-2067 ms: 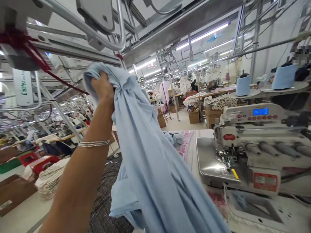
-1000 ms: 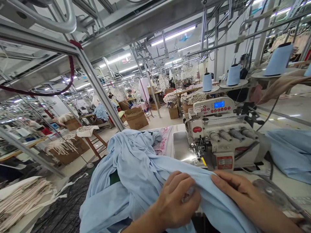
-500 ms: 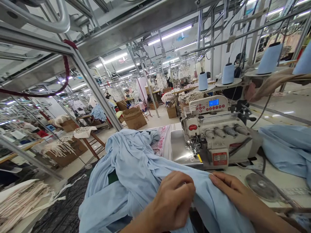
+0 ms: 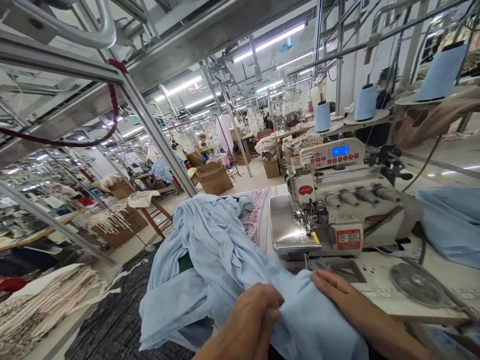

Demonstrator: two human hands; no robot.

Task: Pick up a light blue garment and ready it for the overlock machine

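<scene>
A large piece of light blue fabric (image 4: pixel 210 250) lies bunched on the left of the sewing table and drapes toward me over its front edge. My left hand (image 4: pixel 255 315) is closed, thumb and fingers pinched on the fabric at the lower middle. To its right, my right hand (image 4: pixel 337 290) grips the same fabric near its edge, fingers on top and thumb out of sight. Just beyond both hands stands an overlock sewing machine (image 4: pixel 337 200) with a lit blue display and a shiny metal plate (image 4: pixel 290 227). No cloth lies under its presser foot.
Blue thread cones (image 4: pixel 365 102) stand on a rack behind the machine. More blue fabric (image 4: pixel 453 220) lies at the right. A round metal disc (image 4: pixel 417 284) sits on the tabletop. Stacked pale cloth (image 4: pixel 52 300) is at the lower left, and a slanted metal post (image 4: pixel 157 135) rises beyond the fabric.
My left hand has moved slightly left and down, from a raised fist to a pinch on the fabric. The fabric edge has come nearer me, baring the tabletop before the machine. The view has shifted slightly.
</scene>
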